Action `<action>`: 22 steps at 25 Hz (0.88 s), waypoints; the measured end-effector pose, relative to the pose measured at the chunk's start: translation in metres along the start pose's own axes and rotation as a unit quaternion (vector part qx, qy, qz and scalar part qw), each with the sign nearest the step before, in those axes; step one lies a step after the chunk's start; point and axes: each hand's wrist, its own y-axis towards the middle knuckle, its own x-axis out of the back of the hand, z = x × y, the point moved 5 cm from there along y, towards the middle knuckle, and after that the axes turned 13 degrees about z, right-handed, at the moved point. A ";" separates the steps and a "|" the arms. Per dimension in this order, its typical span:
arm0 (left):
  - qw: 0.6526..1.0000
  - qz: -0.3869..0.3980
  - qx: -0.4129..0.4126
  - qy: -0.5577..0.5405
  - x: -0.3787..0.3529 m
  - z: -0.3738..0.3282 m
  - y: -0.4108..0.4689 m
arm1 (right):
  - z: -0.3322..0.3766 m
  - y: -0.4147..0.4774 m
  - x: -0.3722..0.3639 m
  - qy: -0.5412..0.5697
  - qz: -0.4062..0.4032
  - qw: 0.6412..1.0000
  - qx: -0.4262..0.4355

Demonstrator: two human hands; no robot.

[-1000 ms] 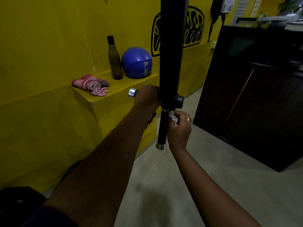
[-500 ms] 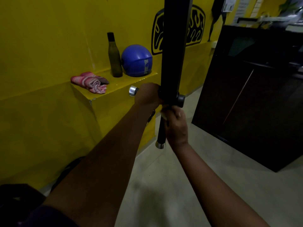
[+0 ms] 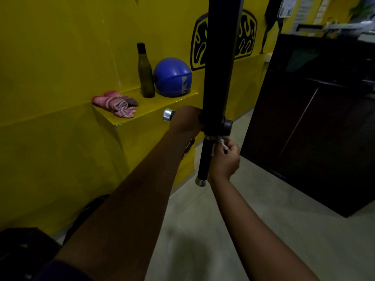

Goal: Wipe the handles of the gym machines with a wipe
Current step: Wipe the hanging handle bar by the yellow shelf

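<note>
Head view: a black post [image 3: 221,57] stands at centre. Left of the post's joint, the left hand [image 3: 185,121] is curled tight around a silver-capped side handle [image 3: 168,115]. Just below the joint, the right hand [image 3: 224,159] pinches a white wipe [image 3: 222,142] against the lower handle [image 3: 204,159]. Further left of the post, a bottle [image 3: 145,74], a blue helmet [image 3: 172,77] and a pink cloth [image 3: 115,103] sit on a yellow ledge [image 3: 152,107].

Two hands are in view, one left hand [image 3: 187,121] and one right hand [image 3: 225,159], along with one white wipe [image 3: 222,142]. The machine has one black upright post [image 3: 221,57] and two handles, one side handle [image 3: 169,115] pointing left and one lower handle [image 3: 205,159] pointing down, each with one silver end cap. On the one yellow ledge [image 3: 150,106] at the far left are one dark bottle [image 3: 145,76], one blue helmet [image 3: 172,77] and one pink striped cloth [image 3: 116,103], and one dark cabinet [image 3: 314,118] stands on the right.
</note>
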 end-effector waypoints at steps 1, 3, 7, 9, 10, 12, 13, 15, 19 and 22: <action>1.000 0.000 -0.001 0.000 0.000 0.000 -0.001 | 0.001 0.008 -0.003 0.064 0.029 0.997 -0.043; 1.000 0.001 -0.001 0.000 0.000 0.000 -0.001 | 0.008 0.032 -0.011 0.153 0.141 0.971 -0.116; 1.000 0.002 0.002 -0.009 0.001 0.000 -0.001 | 0.019 0.064 -0.029 0.095 0.447 0.871 -0.180; 1.000 0.000 0.007 -0.001 0.001 -0.001 -0.002 | 0.016 0.068 -0.032 0.106 0.508 0.830 -0.205; 1.000 0.001 0.009 0.002 0.001 -0.001 -0.002 | 0.015 0.067 -0.032 0.113 0.520 0.819 -0.214; 1.000 0.007 0.010 0.005 0.000 -0.001 -0.001 | 0.013 0.062 -0.033 0.151 0.518 0.813 -0.221; 1.000 0.008 0.011 0.007 0.000 0.000 0.000 | 0.010 0.057 -0.034 0.193 0.499 0.815 -0.221; 1.000 0.006 0.015 0.007 0.000 0.001 0.002 | 0.000 0.049 -0.033 0.295 0.416 0.834 -0.209; 1.000 -0.008 0.013 0.000 0.002 0.002 0.001 | -0.020 0.029 -0.010 0.231 0.189 0.951 -0.077; 1.000 0.004 0.023 -0.016 0.004 0.002 0.002 | -0.006 0.002 0.007 -0.053 0.039 0.992 0.104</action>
